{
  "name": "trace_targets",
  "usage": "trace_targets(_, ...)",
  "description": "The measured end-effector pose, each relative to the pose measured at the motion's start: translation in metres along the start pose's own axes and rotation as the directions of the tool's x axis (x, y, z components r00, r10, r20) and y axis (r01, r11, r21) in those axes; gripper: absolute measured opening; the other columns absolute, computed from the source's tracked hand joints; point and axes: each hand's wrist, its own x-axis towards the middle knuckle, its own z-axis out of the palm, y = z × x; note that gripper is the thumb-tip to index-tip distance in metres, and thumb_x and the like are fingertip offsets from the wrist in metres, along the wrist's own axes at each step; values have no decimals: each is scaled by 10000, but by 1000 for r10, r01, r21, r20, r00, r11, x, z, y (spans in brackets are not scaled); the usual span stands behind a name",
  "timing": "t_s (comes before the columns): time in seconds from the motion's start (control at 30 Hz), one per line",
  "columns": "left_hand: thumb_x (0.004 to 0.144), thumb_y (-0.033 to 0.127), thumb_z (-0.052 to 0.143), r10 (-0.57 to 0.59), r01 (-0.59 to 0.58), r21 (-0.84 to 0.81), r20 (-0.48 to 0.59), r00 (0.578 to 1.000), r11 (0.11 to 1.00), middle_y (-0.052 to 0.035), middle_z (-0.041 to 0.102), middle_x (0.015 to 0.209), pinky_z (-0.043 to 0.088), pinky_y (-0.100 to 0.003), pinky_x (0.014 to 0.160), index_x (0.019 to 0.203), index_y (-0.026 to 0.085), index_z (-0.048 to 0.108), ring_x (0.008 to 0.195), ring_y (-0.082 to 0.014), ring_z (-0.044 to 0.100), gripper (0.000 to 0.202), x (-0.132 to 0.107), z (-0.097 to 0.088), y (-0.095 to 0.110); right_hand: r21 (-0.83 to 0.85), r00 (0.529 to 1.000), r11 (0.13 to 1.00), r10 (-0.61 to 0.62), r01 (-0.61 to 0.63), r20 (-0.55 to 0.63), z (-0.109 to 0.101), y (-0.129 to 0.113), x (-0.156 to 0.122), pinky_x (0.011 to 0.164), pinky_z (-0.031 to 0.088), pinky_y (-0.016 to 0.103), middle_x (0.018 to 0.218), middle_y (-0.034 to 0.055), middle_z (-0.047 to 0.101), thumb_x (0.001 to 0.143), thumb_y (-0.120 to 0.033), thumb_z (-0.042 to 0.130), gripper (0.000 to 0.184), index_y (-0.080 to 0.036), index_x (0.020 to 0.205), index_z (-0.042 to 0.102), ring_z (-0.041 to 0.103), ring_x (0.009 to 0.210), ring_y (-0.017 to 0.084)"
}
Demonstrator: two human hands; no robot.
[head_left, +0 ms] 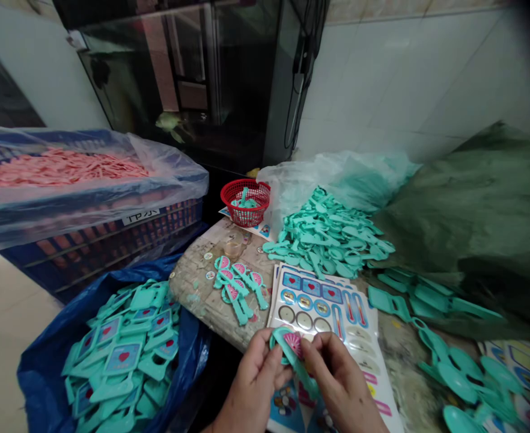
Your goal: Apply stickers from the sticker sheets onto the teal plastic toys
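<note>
My left hand (256,379) is closed around a teal plastic toy piece (298,365) with a rounded head and a long handle. A pink fan-shaped sticker (292,343) sits on its head. My right hand (339,376) is closed too, thumb and finger pinching the piece at the sticker's edge. Printed sticker sheets (323,304), with hearts, dials and thermometers, lie stacked beneath both hands. Left of them on the table is a small group of teal pieces (240,282) bearing the same pink sticker.
A big heap of plain teal pieces (328,234) spills from a clear bag at the back. Behind the table's left corner stands a red basket (247,201). A blue bag (44,361) of heart-stickered pieces and a blue crate (112,234) are at left. More teal parts (463,367) lie right.
</note>
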Motion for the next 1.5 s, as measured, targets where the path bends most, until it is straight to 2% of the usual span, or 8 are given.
trace_targets(0.27,847,346,566,53,-55,31,48,997,998,-80,601,1159,407,-397,974,1033,221,558,1126,-228,542,224,-5,1,1,-21,1000,1000,-21,21,-2,6,0,-1,535,347,234,651,-57,409,801,-576,499,362,-224,747,434,382,572,104)
trace_targets(0.4,859,325,552,71,-72,22,50,996,997,-82,609,1140,419,-394,965,1031,213,559,1115,-230,550,205,-4,0,-1,-21,999,999,-32,32,-19,9,-2,-2,484,332,221,626,-62,398,799,-559,511,348,-226,733,434,366,537,99)
trace_targets(0.53,871,301,537,65,-66,19,59,996,998,-79,608,1150,419,-376,966,1036,213,561,1119,-223,546,189,-5,-1,0,10,999,1000,-29,29,-13,10,-5,-3,442,315,210,588,-73,383,797,-544,520,332,-231,728,430,358,493,93)
trace_targets(1.03,889,288,504,59,-61,19,63,996,998,-79,611,1140,445,-350,923,1038,201,552,1102,-226,556,179,-8,2,3,3,999,1000,-22,22,-30,9,-2,-4,470,331,217,608,-64,412,793,-547,527,333,-230,743,437,374,522,99)
trace_targets(1.33,883,290,509,49,-51,46,54,997,998,-83,606,1144,443,-358,932,1051,203,549,1100,-228,553,194,-10,3,5,-101,995,993,-75,68,-68,10,-6,-6,480,338,227,585,-62,413,793,-547,515,337,-219,751,450,373,521,106)
trace_targets(1.5,853,311,555,64,-67,56,47,997,996,-67,632,1080,451,-321,889,1016,205,564,1034,-206,579,195,-9,3,4,-216,986,970,-137,113,-99,9,-6,-7,473,335,236,599,-44,454,787,-542,523,329,-229,730,439,423,525,120)
